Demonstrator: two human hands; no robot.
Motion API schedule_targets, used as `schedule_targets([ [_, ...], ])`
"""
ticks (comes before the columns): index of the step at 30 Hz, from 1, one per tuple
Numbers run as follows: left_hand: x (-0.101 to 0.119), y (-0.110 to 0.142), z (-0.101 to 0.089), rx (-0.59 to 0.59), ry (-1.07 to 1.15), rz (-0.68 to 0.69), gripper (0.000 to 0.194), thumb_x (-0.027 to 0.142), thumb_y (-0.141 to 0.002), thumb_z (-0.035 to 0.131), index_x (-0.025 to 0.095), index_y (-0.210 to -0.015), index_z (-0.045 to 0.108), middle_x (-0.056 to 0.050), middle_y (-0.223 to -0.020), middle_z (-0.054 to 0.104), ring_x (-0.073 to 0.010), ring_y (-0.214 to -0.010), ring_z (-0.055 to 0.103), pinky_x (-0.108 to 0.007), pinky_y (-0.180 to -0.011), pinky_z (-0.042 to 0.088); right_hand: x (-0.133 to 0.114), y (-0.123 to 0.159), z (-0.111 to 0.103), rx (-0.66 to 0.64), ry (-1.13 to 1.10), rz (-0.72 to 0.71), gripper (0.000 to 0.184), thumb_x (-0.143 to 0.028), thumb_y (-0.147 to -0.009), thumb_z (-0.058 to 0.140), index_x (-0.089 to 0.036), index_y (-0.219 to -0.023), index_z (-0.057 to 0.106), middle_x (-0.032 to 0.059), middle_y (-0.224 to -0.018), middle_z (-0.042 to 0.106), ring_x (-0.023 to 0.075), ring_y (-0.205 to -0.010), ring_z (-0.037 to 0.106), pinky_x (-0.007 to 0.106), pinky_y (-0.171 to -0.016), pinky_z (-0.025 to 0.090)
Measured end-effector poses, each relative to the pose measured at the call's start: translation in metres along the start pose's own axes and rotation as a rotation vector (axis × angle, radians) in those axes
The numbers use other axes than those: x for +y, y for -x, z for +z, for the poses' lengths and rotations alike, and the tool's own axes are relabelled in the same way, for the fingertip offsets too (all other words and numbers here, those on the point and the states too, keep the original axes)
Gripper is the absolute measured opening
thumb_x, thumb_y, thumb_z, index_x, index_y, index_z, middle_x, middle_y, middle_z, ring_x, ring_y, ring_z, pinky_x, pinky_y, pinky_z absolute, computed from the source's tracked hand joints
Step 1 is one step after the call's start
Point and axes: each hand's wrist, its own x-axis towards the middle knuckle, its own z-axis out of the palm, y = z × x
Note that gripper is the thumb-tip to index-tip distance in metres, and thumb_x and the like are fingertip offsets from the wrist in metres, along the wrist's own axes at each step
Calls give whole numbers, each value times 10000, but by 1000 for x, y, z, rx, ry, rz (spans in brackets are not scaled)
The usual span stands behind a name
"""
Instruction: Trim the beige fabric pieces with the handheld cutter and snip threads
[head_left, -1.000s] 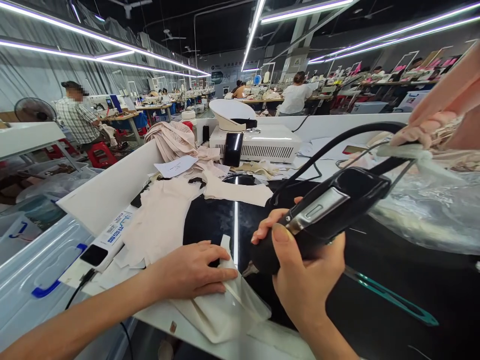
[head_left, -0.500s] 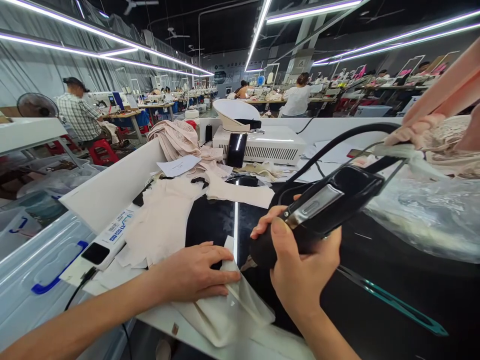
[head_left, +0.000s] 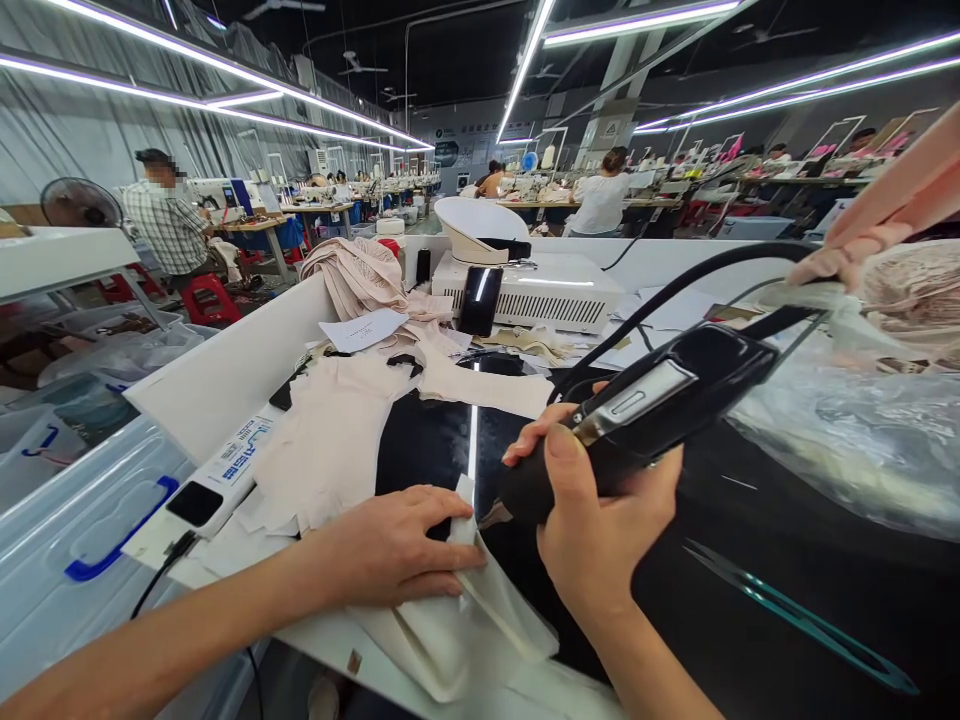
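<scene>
My left hand (head_left: 397, 545) lies flat with its fingers stretched out, pressing on a folded piece of cream fabric (head_left: 442, 655) at the near edge of the black table top (head_left: 720, 640). Held in my right hand (head_left: 600, 540) is a black handheld tool (head_left: 652, 400) with a silver lever on its side. A thick black hose runs from its back end to the upper right. The tool's rounded front end points down beside the fabric, close to my left fingertips. What its working end touches is hidden behind the tool body.
Flat cream cut pieces (head_left: 322, 430) lie at left. Behind stand a phone (head_left: 480, 300) and a white vented box (head_left: 532, 290). On the right are teal tweezers (head_left: 817, 625) and a clear plastic bag (head_left: 847, 440). A white power bank (head_left: 217, 480) rests on the left edge.
The whole view has shifted slightly. Both hands keep nearly the same pose, the left on the fabric and the right around the tool.
</scene>
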Motion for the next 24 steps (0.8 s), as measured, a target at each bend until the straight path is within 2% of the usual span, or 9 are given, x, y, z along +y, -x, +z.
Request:
schedule_targets([
  [7,1,-1,0,6,28,-16,413,440,-1178,544,177,-1389,782,-228,-1496,670,-331,-1374,688,-442,-1202,565,4,-2,3,-18,29,-7,281,-261,-932,849,-268,-1008,578,-87,-802,729,109,-566,672,256,-572,624],
  [14,1,0,2,-6,49,-34,394,434,-1156,604,184,-1404,782,-234,-1516,660,-341,-1386,681,-452,-1204,563,6,-7,5,5,22,-33,342,-308,-900,874,-279,-1002,548,-96,-785,718,117,-558,658,271,-568,614],
  [20,3,4,4,-21,57,-85,333,360,-1132,653,235,-1419,767,-201,-1535,652,-359,-1403,669,-477,-1182,588,5,-5,8,4,89,69,315,-258,-876,790,-291,-1039,522,-117,-748,697,116,-532,668,263,-537,597],
  [24,2,6,4,-52,82,-122,345,314,-1124,651,280,-1459,730,-164,-1540,653,-340,-1398,675,-458,-1162,608,1,-5,5,-35,154,62,292,-300,-868,797,-279,-994,534,-104,-749,692,113,-524,657,266,-541,591],
])
